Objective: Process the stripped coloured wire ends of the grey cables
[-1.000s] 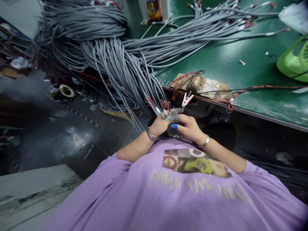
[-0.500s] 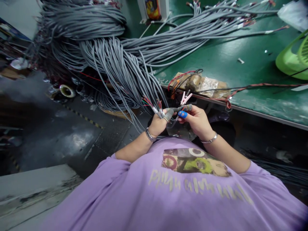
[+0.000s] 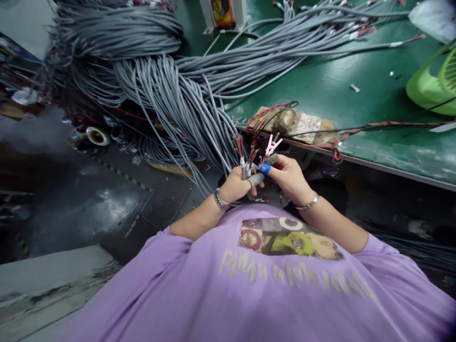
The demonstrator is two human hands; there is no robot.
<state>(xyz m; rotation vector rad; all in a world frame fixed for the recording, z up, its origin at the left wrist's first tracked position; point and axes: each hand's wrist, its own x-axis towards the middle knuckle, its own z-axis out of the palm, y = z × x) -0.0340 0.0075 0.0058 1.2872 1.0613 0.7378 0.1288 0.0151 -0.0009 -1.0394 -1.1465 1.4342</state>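
Note:
Held in my left hand (image 3: pixel 235 186) are grey cables (image 3: pixel 243 172) with white-banded ends. Their stripped, coloured wires (image 3: pixel 239 146) fan upward. A grey finger cover is on the left thumb. My right hand (image 3: pixel 292 179) pinches close beside the cable ends, with blue wrap on its thumb and a grey cover on the index finger. What lies between the right fingertips is too small and hidden to make out. A pale pink clothespin (image 3: pixel 272 145) stands just beyond the right fingertips, at the bench edge.
A thick bundle of grey cables (image 3: pixel 167 90) hangs over the bench edge at left. More cables (image 3: pixel 270 61) lie across the green bench (image 3: pixel 377 99). A taped cardboard piece (image 3: pixel 309 127) sits at the edge, and a green basket (image 3: pixel 427 90) stands at right.
My left hand has turned the cable ends more upright and to the right. The right hand has moved slightly left, bringing the fingertips of both hands closer together.

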